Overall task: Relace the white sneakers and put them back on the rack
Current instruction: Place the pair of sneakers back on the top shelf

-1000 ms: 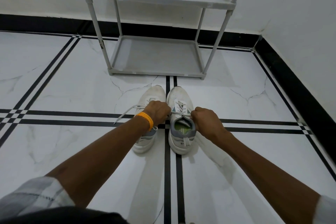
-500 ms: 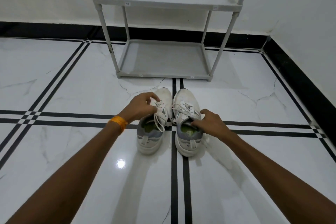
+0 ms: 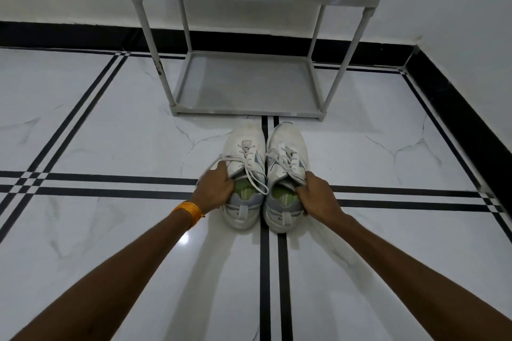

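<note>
Hands (image 3: 216, 188) on unbranded white sneakers (image 3: 245, 174)

Both hands down on the pair: left hand (image 3: 216, 187) grips the left sneaker (image 3: 243, 174) at its collar, right hand (image 3: 318, 194) grips the right sneaker (image 3: 285, 174), toes pointing at the grey rack (image 3: 249, 111) beyond.

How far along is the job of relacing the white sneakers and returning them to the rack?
Done: laces run through the eyelets of both white sneakers, left and right, though their ends lie loose. In hand: the left hand and right hand each close a grip on a sneaker's collar, on the white marble floor. Left: both shelves of the grey plastic rack are bare.
</note>
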